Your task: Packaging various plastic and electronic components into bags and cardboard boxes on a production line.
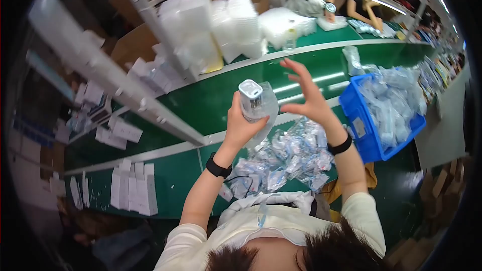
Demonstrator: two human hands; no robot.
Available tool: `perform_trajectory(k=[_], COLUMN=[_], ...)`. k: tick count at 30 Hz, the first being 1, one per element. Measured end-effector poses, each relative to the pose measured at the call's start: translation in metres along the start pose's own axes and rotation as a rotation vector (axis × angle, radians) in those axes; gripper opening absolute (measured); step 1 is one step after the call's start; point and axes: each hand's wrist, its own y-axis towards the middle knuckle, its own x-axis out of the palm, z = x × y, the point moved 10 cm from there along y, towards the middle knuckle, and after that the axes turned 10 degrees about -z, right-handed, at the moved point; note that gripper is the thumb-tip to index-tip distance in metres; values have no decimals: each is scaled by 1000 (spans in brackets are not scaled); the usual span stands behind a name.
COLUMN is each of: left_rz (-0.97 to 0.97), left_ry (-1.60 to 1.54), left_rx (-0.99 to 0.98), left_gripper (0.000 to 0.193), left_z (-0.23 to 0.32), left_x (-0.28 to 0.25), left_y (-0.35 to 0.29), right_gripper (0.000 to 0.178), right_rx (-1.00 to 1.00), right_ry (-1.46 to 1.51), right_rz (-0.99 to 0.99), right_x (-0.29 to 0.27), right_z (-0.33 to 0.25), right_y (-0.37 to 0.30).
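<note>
In my left hand [244,125] I grip a small white and light-blue device [252,93] with rounded corners. It stands upright, partly inside a translucent plastic pouch [266,108], and I cannot make out what kind of device it is. Just to its right, my right hand [307,98] is raised with its fingers spread, touching nothing. Below both hands, a heap of small clear plastic bags [286,158] with white and bluish contents covers the green worktable [175,180].
A blue crate [364,138] full of bagged items stands at the right. White boxes [133,188] line the near left. Beyond the green conveyor belt [226,88] are stacks of translucent pouches [236,20]. A metal post [145,103] slants at the left. Co-workers' hands [374,17] show at the far side.
</note>
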Motion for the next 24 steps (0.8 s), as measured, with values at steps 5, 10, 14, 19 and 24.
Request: perform_trajectory(k=[5,10,14,19,24], left_rz=[38,-29,-82,388,54], left_ry=[-52,240,415,823,1067], left_rx=[-9,81,186,-332,-834], left_gripper=[62,64,64,65,67], left_z=[12,6,37,-40,-164], left_x=[-62,-88,-110,-284,-333], left_y=[-69,-123,-157,-268,-376], right_gripper=[91,88,91,88,70], right_rx=[188,332,409,410,620], right_ry=[648,764,463,496,903], right_rz=[-180,-355,-530,-440,142], right_x=[181,272,302,316,289], right_z=[27,17,29,47,59], right_y=[-25,-51,-71,-95,-102])
